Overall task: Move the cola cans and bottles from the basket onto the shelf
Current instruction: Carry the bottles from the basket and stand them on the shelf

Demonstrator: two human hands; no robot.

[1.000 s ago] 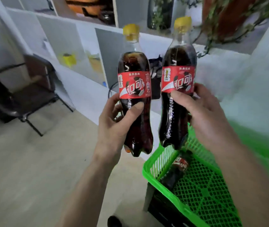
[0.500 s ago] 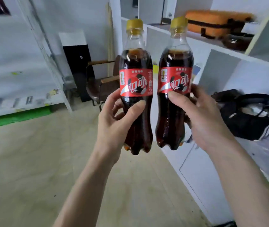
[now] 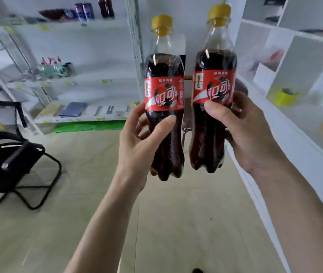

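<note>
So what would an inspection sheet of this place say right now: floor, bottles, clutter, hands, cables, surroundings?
Surface: beige floor, bare where it shows.
Job's things: left bottle and right bottle, both upright, yellow caps on, held in the air; cans and bottles already on the metal shelf.
Clutter: yellow tape roll in the white cubby unit; small items on the lower shelves, blurred.
Hands: left hand grips the left bottle; right hand grips the right bottle.
Cables: nothing seen.
Surroundings: black chair at left.
</note>
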